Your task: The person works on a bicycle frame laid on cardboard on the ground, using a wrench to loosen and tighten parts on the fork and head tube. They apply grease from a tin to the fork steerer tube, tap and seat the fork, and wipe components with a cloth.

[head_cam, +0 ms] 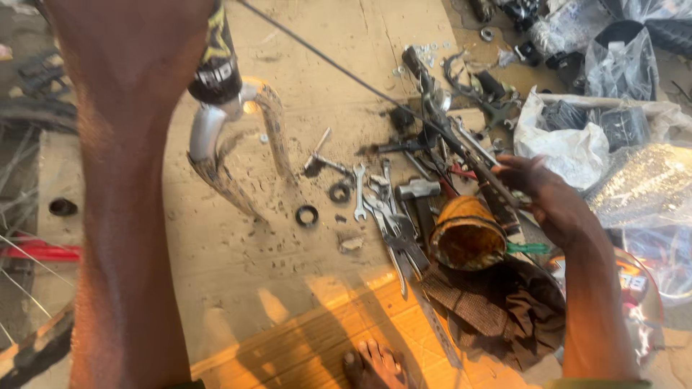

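Note:
My left forearm (122,238) runs up the left side; my left hand (130,36) reaches the top edge with its fingers hidden. A bicycle fork (216,79), black above and silver at the crown, comes out from behind that hand and hangs above the floor. My right hand (540,194) rests in a pile of tools at the right, with its fingers curled round a long dark tool (490,173). A thin black cable (339,68) runs from the top centre down to this hand.
Wrenches and pliers (393,223), a hammer (418,189) and two black rubber rings (306,215) lie on the dusty floor. An orange-brown round tin (465,234) sits on a dark cloth (504,310). Plastic bags (569,148) crowd the right, wheel spokes (21,180) the left. A bare foot (375,364) is below.

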